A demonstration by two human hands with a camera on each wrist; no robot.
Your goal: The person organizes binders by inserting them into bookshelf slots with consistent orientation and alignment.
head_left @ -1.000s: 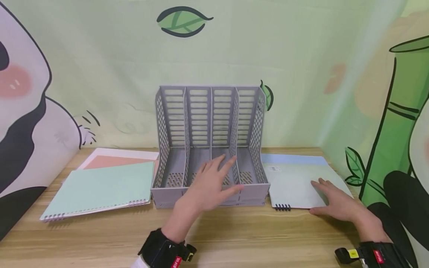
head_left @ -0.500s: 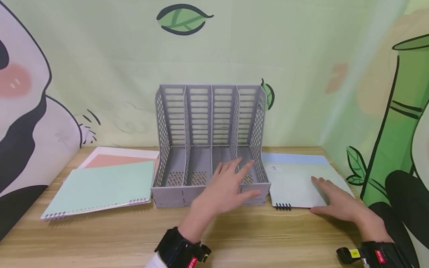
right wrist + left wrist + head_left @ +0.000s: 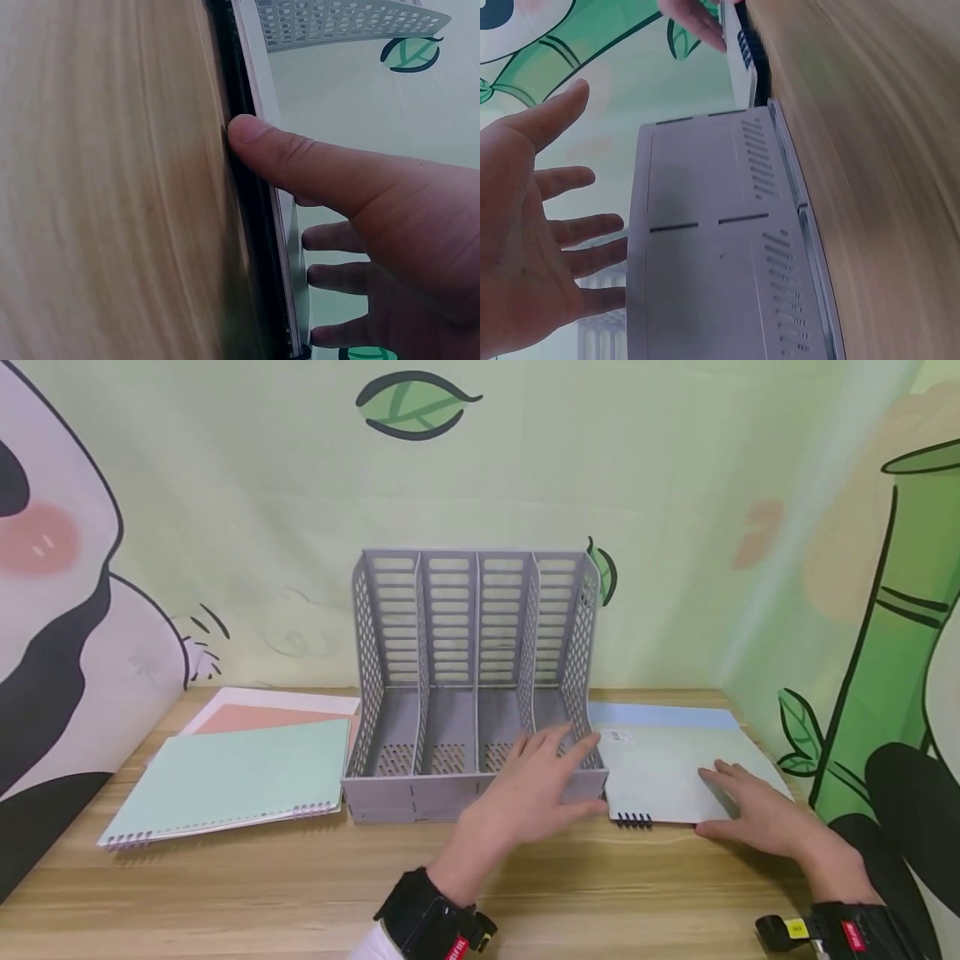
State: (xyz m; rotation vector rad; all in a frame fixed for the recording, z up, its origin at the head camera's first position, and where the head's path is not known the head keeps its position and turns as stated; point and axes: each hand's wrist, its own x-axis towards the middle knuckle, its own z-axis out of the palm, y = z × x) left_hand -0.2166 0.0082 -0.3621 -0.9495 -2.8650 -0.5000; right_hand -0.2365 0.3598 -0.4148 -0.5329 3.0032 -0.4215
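Observation:
In the head view my left hand (image 3: 525,793) is over the front right of a grey file rack (image 3: 450,797) with several upright slots. Its fingers are spread and hold nothing; the left wrist view shows the palm facing the rack's front wall (image 3: 697,180). My right hand (image 3: 765,814) rests on the right part of a pale grey-green spiral notebook (image 3: 660,777). The fingertips touch its cover, and the thumb (image 3: 285,154) lies against the stack's front edge. Under this notebook a light blue one (image 3: 667,717) shows at the back.
Left of the rack lies a stack with a mint green spiral notebook (image 3: 232,777) on top. A salmon-coloured one (image 3: 255,718) and a white one (image 3: 285,700) show behind it. All stand on a wooden table (image 3: 300,893) before a printed cloth backdrop (image 3: 645,460).
My left hand has moved to the right across the front of the rack, from its middle to its right end. My right hand has stayed on the grey-green notebook.

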